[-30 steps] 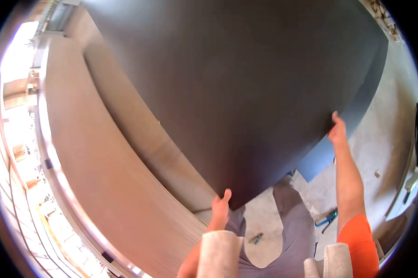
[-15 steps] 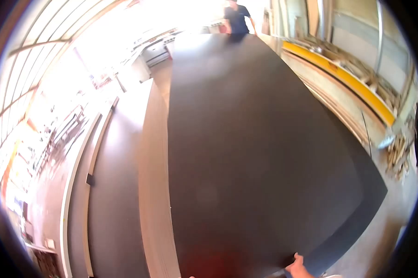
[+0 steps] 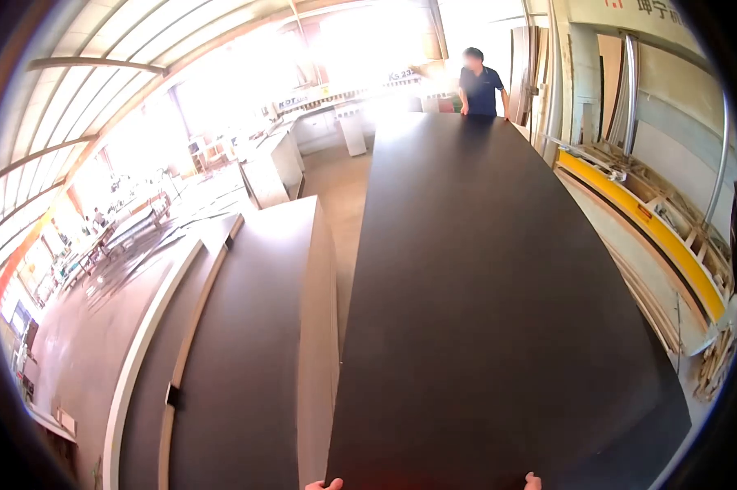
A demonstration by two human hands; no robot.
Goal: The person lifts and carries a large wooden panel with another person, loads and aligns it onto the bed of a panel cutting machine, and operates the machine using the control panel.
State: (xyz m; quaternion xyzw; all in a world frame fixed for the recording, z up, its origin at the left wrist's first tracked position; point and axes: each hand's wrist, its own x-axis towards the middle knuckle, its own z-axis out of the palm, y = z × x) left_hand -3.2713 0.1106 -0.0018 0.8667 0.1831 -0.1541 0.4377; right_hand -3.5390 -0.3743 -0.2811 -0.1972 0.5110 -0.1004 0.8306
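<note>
A large dark panel (image 3: 499, 286) stretches away from me, filling the middle and right of the head view. At its near left corner is my left hand (image 3: 325, 485), thumb on the top face and fingers out of sight below the edge. My right hand (image 3: 533, 480) grips the same near edge farther right; only its thumb region shows at the bottom of the picture. At the far end, a person in a dark shirt (image 3: 484, 91) has both hands by the panel's far edge.
Left of the panel stands a stack of dark boards (image 3: 238, 351) with pale sides, and a long strip (image 3: 190, 343) lies along it. Brown floor (image 3: 348, 188) shows between stack and panel. A yellow beam (image 3: 646, 233) runs along the right, near scrap wood (image 3: 715, 367).
My view has tilted up, showing more of the far person and workshop. The panel appears farther right, with more floor visible beside the stack. More of my left hand shows; less of my right.
</note>
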